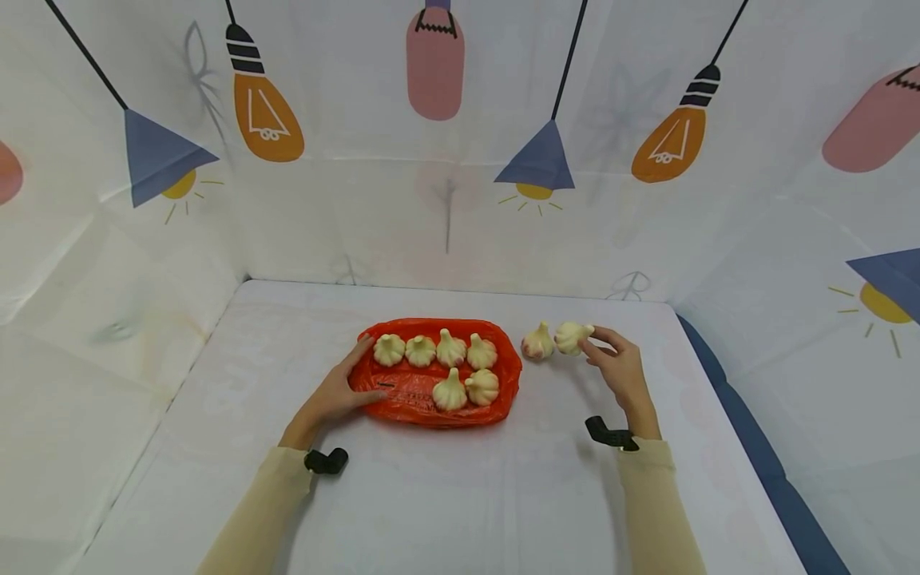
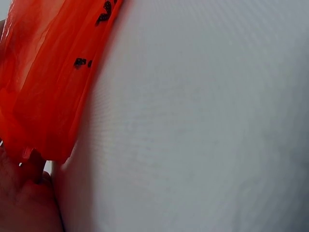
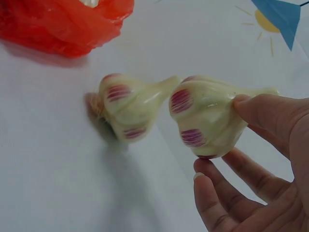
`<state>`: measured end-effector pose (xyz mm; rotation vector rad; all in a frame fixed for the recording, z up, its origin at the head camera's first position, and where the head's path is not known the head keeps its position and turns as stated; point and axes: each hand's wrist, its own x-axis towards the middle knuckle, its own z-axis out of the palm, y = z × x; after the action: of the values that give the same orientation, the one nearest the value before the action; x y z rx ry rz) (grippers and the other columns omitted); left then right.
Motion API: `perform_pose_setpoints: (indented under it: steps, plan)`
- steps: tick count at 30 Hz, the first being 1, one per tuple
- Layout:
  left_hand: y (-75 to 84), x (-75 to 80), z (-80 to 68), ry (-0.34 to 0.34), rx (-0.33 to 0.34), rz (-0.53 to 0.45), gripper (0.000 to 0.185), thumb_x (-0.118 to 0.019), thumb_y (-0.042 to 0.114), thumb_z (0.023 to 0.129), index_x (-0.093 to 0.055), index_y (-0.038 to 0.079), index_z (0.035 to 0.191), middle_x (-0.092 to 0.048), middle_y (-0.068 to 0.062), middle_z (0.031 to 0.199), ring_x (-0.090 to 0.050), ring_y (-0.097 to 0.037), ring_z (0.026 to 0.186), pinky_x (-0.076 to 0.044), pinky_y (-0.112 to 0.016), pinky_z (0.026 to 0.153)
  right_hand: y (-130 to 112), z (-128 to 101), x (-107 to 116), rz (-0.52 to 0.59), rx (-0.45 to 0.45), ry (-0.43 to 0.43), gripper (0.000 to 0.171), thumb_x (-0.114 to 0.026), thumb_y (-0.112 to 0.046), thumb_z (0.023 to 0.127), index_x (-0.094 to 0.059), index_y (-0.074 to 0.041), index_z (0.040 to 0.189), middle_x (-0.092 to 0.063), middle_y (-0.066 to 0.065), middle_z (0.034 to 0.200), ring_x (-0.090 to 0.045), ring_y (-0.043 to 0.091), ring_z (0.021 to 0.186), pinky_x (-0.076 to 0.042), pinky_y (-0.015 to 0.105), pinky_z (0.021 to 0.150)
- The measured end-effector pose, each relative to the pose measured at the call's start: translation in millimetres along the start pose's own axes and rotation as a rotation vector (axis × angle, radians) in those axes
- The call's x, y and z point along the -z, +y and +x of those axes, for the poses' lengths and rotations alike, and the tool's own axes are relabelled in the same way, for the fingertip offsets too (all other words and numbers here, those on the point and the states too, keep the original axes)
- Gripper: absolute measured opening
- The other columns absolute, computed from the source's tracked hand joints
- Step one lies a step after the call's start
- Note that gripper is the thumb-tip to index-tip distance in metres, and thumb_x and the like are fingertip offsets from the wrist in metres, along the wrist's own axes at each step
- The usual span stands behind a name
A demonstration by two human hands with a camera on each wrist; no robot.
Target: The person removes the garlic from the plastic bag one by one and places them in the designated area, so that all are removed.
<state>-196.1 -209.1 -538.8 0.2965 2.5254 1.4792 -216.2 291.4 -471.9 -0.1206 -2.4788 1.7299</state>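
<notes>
On the white counter (image 1: 460, 495), a red tray (image 1: 410, 406) sits in the middle, with shiny, wrinkly red plastic on it. Six garlic bulbs (image 1: 451, 349) are in it: four in a row at the back, and two side by side at the front, to the right. Bare red plastic with some dark print shows at the front left.

The left hand (image 1: 334, 399) holds the left end of the tray, thumb at the front and the other fingers at the back, spread wide apart. It covers part of that end.

The right hand (image 1: 620, 367) pinches one garlic bulb (image 1: 573, 338) between its thumb and fingers, just right of the tray. Its stem points toward the hand, and purple stripy patches show on its side. Another bulb (image 1: 537, 343) is right beside it, between the pinched one and the tray, so it stands in the way on that side. I can't tell if these two touch.

Both arms have tan sleeves (image 1: 247, 519) and a black thing (image 1: 327, 461) at the wrist. Behind the counter hangs a white sheet (image 1: 359, 200) with blue lamps, orange light bulbs and pink shapes on it. Something dark blue (image 1: 747, 431) runs along the right edge.
</notes>
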Motion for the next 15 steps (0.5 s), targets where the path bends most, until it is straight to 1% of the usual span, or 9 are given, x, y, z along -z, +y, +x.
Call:
perform_pose_setpoints:
  steps: [4,10,12,15]
  plan:
    - [-0.2,-0.6,0.5,0.001,0.000,-0.002,0.109,-0.087,0.039,0.082,-0.019,0.025,0.166,-0.017,-0.011,0.173,-0.012,-0.042,0.159,-0.014,-0.066,0.126,7,-1,3,0.013,-0.017,-0.004,0.047,-0.072,-0.022,0.098,-0.062,0.004,0.135,-0.062,0.009,0.131,-0.066,-0.008,0.092,-0.059,0.016,0.077]
    - [-1.4,-1.3,1.1,0.000,0.005,-0.006,0.109,-0.087,0.038,0.082,-0.019,0.025,0.166,-0.016,-0.012,0.173,-0.011,-0.042,0.159,-0.014,-0.066,0.125,17,-2,5,0.012,-0.029,-0.008,0.046,-0.072,-0.023,0.098,-0.063,0.003,0.135,-0.063,-0.004,0.124,-0.067,-0.007,0.091,-0.059,0.016,0.076]
    - [-1.4,-1.5,1.1,-0.002,0.007,-0.006,0.109,-0.087,0.038,0.082,-0.019,0.025,0.166,-0.015,-0.012,0.173,-0.011,-0.042,0.159,-0.014,-0.066,0.125,20,-1,5,0.004,-0.033,-0.007,0.046,-0.073,-0.024,0.098,-0.063,0.002,0.135,-0.063,-0.003,0.124,-0.067,-0.007,0.091,-0.059,0.017,0.077]
    - [-1.2,-1.4,0.7,-0.001,0.006,-0.007,0.109,-0.087,0.039,0.082,-0.019,0.026,0.166,-0.016,-0.012,0.173,-0.011,-0.042,0.159,-0.014,-0.066,0.125,26,-1,4,-0.005,-0.060,-0.010,0.047,-0.073,-0.025,0.098,-0.063,0.001,0.135,-0.064,0.004,0.128,-0.066,-0.007,0.090,-0.059,0.018,0.077]
